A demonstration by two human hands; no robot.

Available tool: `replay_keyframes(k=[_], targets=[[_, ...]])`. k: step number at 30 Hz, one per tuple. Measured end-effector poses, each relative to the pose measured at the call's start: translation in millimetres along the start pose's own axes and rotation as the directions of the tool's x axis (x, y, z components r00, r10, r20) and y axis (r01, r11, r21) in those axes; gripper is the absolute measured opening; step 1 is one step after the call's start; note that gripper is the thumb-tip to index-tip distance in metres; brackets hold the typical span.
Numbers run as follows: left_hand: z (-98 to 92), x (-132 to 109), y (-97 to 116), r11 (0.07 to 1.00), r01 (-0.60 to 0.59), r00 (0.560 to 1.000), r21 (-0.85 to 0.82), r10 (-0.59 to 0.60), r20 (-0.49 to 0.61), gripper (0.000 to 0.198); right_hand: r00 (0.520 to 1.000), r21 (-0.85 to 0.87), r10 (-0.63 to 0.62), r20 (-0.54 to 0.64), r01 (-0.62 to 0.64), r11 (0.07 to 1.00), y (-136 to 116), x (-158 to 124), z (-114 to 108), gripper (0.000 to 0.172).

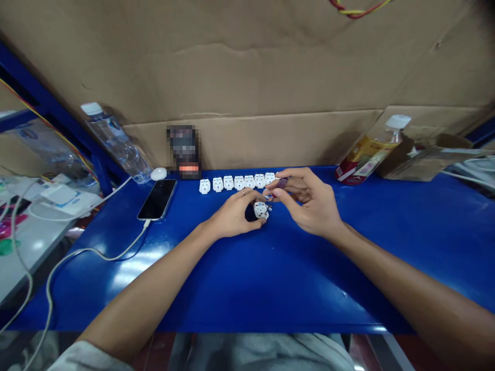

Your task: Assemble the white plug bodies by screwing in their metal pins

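My left hand [234, 214] pinches a small white plastic part [260, 209] with holes in its face between thumb and fingers, just above the blue table [278, 278]. To its right, my right hand [309, 203] is closed on a small tool with a purple-red handle [282, 182]. The tool's thin dark tip comes down at the right side of the white part; whether it touches is too small to tell. Behind both hands stands a row of several similar white plastic parts [238, 182], its right end partly covered by my right fingers.
At the left lie a phone [158, 200] on a white cable [112, 256] and a white mouse-like object [158, 173]. A clear water bottle [116, 141] leans behind them. A drink bottle [369, 152] and a torn cardboard box [421, 159] stand back right. Cardboard [270, 139] lines the back.
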State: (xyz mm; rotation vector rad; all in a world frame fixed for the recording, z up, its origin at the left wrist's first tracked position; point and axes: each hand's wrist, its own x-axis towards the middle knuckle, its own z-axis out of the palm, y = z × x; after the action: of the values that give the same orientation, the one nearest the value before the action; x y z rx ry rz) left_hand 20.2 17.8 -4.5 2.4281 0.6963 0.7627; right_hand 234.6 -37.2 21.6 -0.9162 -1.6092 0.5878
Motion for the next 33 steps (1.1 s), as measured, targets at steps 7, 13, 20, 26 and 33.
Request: replay_keyframes(k=[7, 13, 20, 26, 33], targets=[[0.5, 0.8, -0.1, 1.0, -0.005, 1.0, -0.018, 0.004, -0.009, 0.044, 1.0, -0.017, -0.025, -0.011, 0.025, 1.0, -0.1, 0.3, -1.8, 0.032], [-0.1, 1.0, 0.5, 1.0, -0.006, 1.0, -0.009, 0.006, -0.003, 0.043, 0.999, -0.049, -0.044, -0.014, 0.043, 0.998, -1.1, 0.4, -2.8, 0.031], [0.1, 2.5, 1.1, 1.0, -0.011, 1.0, 0.001, 0.011, -0.006, 0.038, 0.971, -0.299, -0.211, -0.112, 0.169, 0.939, -2.5, -2.7, 4.4, 0.035], [-0.8, 3.1, -0.3, 1.0, 0.0, 1.0, -0.016, 0.0, -0.007, 0.039, 0.975, -0.295, -0.186, -0.125, 0.143, 0.945, -3.9, -4.2, 9.5, 0.033], [-0.1, 2.5, -2.5, 1.0, 0.009, 1.0, -0.013, -0.009, -0.016, 0.045, 0.983, -0.073, -0.104, 0.151, 0.116, 0.991, 6.4, -0.1, -0.4, 0.04]])
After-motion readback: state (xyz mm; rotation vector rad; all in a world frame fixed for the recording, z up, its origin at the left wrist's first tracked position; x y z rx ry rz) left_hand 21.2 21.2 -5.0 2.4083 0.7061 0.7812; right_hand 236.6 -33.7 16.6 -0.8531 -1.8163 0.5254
